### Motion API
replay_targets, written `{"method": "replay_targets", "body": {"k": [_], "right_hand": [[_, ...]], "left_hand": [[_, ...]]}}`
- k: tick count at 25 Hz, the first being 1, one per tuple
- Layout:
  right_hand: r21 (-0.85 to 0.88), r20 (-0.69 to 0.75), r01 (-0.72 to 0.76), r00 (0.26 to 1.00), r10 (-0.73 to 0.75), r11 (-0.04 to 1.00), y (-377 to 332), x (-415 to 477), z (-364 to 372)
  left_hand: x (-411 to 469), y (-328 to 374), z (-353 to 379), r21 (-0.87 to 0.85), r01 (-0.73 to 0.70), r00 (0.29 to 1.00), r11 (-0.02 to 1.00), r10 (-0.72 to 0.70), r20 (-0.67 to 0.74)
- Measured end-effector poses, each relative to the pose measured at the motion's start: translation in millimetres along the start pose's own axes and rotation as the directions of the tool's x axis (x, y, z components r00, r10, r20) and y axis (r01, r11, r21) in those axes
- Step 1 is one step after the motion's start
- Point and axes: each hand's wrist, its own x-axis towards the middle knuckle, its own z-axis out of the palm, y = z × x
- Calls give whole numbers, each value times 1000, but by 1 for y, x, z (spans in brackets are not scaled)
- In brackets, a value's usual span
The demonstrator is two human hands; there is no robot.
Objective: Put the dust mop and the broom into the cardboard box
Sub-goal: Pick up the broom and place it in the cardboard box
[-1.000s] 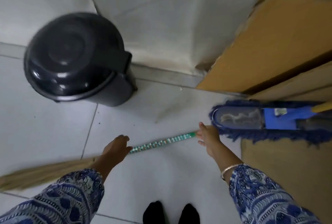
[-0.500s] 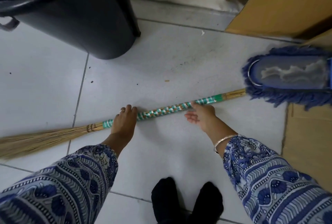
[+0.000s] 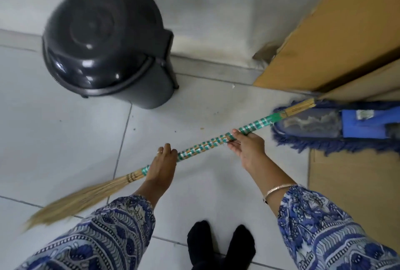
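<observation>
A straw broom [image 3: 201,147] with a green-and-silver wrapped handle is held off the floor, slanting up to the right. My left hand [image 3: 161,164] grips it near the bristle end, and my right hand [image 3: 246,145] grips the middle of the handle. Its bristles trail blurred at the lower left. The handle tip reaches over the blue dust mop [image 3: 337,127], whose fringed head lies at the mouth of the cardboard box [image 3: 337,38] on the right. A box flap [image 3: 355,185] lies flat on the floor under the mop.
A dark grey lidded bin [image 3: 108,42] stands on the tiled floor at the upper left, near a white wall. My feet in black socks [image 3: 220,246] are at the bottom centre. Small crumbs dot the tiles near the bin.
Both hands have closed on the broom and lifted it from the floor, its handle end swinging up toward the mop and box. The camera has risen, showing the bin's lid again.
</observation>
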Motion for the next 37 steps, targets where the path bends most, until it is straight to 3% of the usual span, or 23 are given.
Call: {"method": "replay_targets", "body": {"k": [3,9,14,18,22,27,33,37], "right_hand": [[54,-43,109,993,-106,993,-63,-62,-13],[134,-144,319,943,-300,938,-204,-198,-68],[73,-179,525,843,-506,848,-280,-273,-130],[-4,-203,655,739,-642,756,-344,-305,-206],[-22,-201,763,630,-750,646,-422,-322,-288],[-90,-197,820,542,-817,566,-504,-325,-401],[-232,-169,840,463,-870,491,-572,-315,-506],[-365,-131,828,407,-904,425,-588,-286,-537]], "left_hand": [[-20,49,-68,-67,21,1000,998,-20,21],[-69,170,-195,-132,-110,994,985,113,13],[-105,273,-245,-174,-196,980,965,190,-50],[-126,373,-262,-291,-265,964,919,244,-109],[-132,485,-272,-285,-391,916,875,342,-207],[-142,631,-274,-348,-456,881,819,362,-303],[-136,769,-242,-444,-479,873,757,357,-333],[-115,819,-213,-519,-457,890,723,372,-265]]}}
